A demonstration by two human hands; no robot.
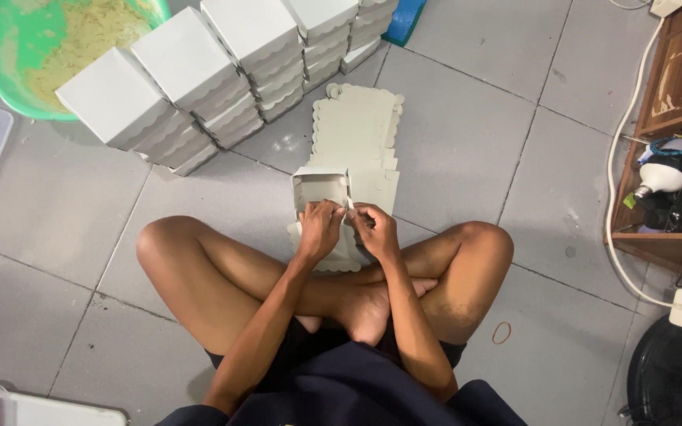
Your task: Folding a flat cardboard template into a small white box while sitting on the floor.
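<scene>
I sit on the grey tiled floor (467,134); stacked white boxes (199,71), flat box blanks (357,130), a green basin (9,47) and a rubber band (502,332) lie on it.

Half-folded white cardboard box (321,185) on the floor, just ahead of crossed legs.

The box is small and pale, its open top facing up, walls raised on the 9, 12 and 3 o'clock sides. Its 6 o'clock edge is pinched between the left hand (319,229) and the right hand (375,230), fingers curled on a scalloped flap. It sits on a stack of flat box blanks (361,134) with scalloped edges, which stretches away toward 12 o'clock.
</scene>
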